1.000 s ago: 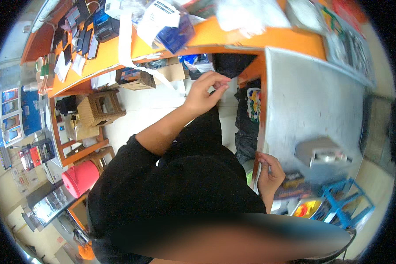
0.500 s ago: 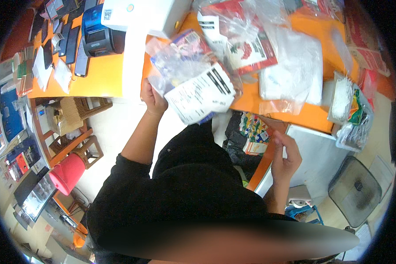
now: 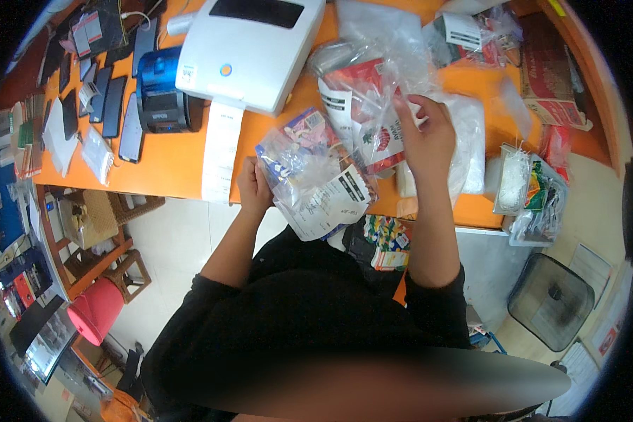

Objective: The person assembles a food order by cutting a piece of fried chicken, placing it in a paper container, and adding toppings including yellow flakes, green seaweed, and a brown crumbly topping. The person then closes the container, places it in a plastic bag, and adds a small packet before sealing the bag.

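Note:
In my left hand, closed on its left edge, is a clear plastic bag with blue and purple printed packets inside. A white receipt slip lies over the front of this bag. My right hand reaches over the desk, thumb and fingers curled at the right edge of another clear bag. This second bag holds a red packet and has its own white receipt. The right fingertips are partly hidden by the crumpled plastic.
A white label printer stands at the back of the orange desk, a paper strip hanging from it. Left of it are a blue-black receipt printer and several phones. Flat clear bags and a tub lie right.
My right hand has risen from beside the desk to the bag with the red packet. My left hand still holds its bag, now slightly lower in view. The whole view has shifted.

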A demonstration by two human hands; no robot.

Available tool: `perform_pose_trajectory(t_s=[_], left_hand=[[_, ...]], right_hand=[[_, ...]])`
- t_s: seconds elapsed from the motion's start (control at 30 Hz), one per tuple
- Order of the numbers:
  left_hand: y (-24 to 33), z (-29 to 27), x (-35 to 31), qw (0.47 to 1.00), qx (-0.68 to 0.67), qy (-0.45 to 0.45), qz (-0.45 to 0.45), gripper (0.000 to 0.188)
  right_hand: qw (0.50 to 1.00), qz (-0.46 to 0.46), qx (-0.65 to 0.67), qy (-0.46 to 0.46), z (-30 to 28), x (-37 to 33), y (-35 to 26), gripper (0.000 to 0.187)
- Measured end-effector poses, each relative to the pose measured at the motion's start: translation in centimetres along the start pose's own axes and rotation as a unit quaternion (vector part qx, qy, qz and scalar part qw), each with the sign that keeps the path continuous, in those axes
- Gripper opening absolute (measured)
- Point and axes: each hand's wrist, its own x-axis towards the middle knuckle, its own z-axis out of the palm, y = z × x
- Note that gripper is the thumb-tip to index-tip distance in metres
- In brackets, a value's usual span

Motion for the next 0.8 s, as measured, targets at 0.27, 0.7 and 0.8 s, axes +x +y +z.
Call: perform_pose_trajectory(t_s=[0.27, 0.7, 0.8], left_hand=[[1.8, 0.0, 0.5, 0.994, 0.064, 0.0, 0.093, 0.022], [3.5, 0.1, 1.1, 0.996, 0.036, -0.023, 0.081, 0.026], [3.8, -0.1, 1.2, 0.996, 0.042, -0.042, 0.067, 0.026]], right_hand=[[0.991, 0.01, 0.132, -0.029, 5.1, 2.5, 0.6, 0.03], [0.917, -0.128, 0.354, 0.133, -11.9, 0.8, -5.7, 0.021], [0.943, -0.162, 0.206, 0.206, -19.8, 2.4, -6.5, 0.028]])
